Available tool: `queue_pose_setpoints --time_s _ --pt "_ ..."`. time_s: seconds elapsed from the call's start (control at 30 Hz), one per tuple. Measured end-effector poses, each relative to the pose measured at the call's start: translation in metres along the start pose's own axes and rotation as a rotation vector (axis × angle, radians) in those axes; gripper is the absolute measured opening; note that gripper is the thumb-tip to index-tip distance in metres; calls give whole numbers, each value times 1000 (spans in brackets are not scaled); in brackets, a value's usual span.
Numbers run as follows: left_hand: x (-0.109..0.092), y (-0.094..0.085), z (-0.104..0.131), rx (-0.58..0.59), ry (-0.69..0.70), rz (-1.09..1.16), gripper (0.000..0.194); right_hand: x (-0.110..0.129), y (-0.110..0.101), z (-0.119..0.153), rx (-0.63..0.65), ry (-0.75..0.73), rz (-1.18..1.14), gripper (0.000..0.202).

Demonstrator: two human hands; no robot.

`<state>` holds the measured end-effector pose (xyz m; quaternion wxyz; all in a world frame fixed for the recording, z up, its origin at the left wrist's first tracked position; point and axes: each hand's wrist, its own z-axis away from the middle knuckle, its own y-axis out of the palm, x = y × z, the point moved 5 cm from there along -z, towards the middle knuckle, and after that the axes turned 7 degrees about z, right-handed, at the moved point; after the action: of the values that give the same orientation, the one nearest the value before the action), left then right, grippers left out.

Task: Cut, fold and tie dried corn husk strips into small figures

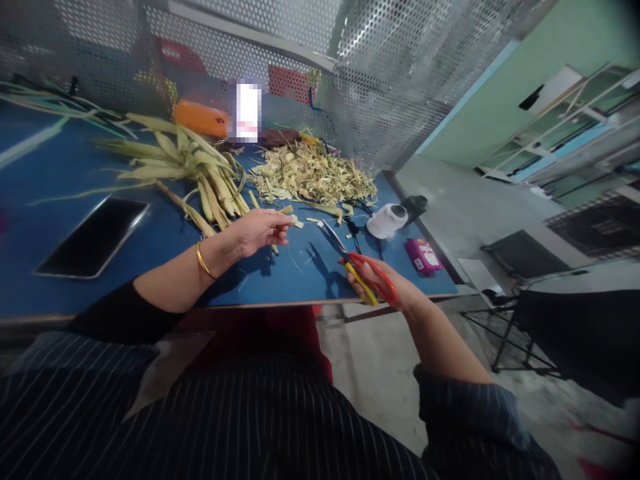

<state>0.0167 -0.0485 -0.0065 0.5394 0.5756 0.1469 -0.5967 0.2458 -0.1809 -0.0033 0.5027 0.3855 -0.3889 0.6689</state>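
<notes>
My left hand [261, 232] is closed in a pinch, its fingertips on a small pale strip of dry husk [298, 223]. My right hand [397, 288] grips a pair of scissors [345, 255] with red and yellow handles, the blades pointing up and left toward the strip. A tiny pale scrap [320, 225] shows by the blade tips. Behind my left hand lies a bundle of long pale-green husks [200, 175]. Beyond both hands spreads a heap of cut husk bits [315, 175]. Fine thread ends [300, 263] lie between the hands.
On the blue table [165, 260] a dark glass-topped slab [95, 237] lies at left. White thread cone [387, 221], dark cone [415, 208] and purple packet [423, 257] are at right. An orange pouch [201, 119] sits by the perforated metal screen [240, 40]. A black chair [580, 333] stands right.
</notes>
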Motion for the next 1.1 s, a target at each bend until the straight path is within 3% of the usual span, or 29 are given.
queue_pose_setpoints --time_s 0.2,0.3,0.37,0.47,0.57,0.67,0.73,0.8,0.9,0.97,1.1 --pt "4 -1 -1 -10 -14 -31 10 6 6 -25 -137 -36 2 52" --pt "4 -1 -1 -8 -19 -35 10 6 0 -34 -240 -11 116 52" --pt "3 -1 -1 2 -16 -33 10 8 -5 -36 -292 -59 330 49" --pt "-1 1 2 25 -4 -22 10 12 -10 -32 -417 -137 848 42" --pt "-6 3 6 40 7 -23 11 9 -10 -26 -493 -68 1289 46" --pt "-11 7 11 41 39 -80 15 11 -2 -19 -471 -18 1541 43" --pt "-13 9 13 31 89 -143 17 23 7 -16 -474 -112 1598 35" --pt "-16 12 16 18 160 -220 19 44 20 -16 -515 -328 1462 31" --pt "-19 18 21 20 276 -338 20 70 37 -27 -492 -618 870 42" --pt "-21 20 24 26 334 -392 19 77 46 -43 -465 -655 530 42" --pt "-22 17 24 13 379 -416 20 78 62 -69 -471 -683 322 17"
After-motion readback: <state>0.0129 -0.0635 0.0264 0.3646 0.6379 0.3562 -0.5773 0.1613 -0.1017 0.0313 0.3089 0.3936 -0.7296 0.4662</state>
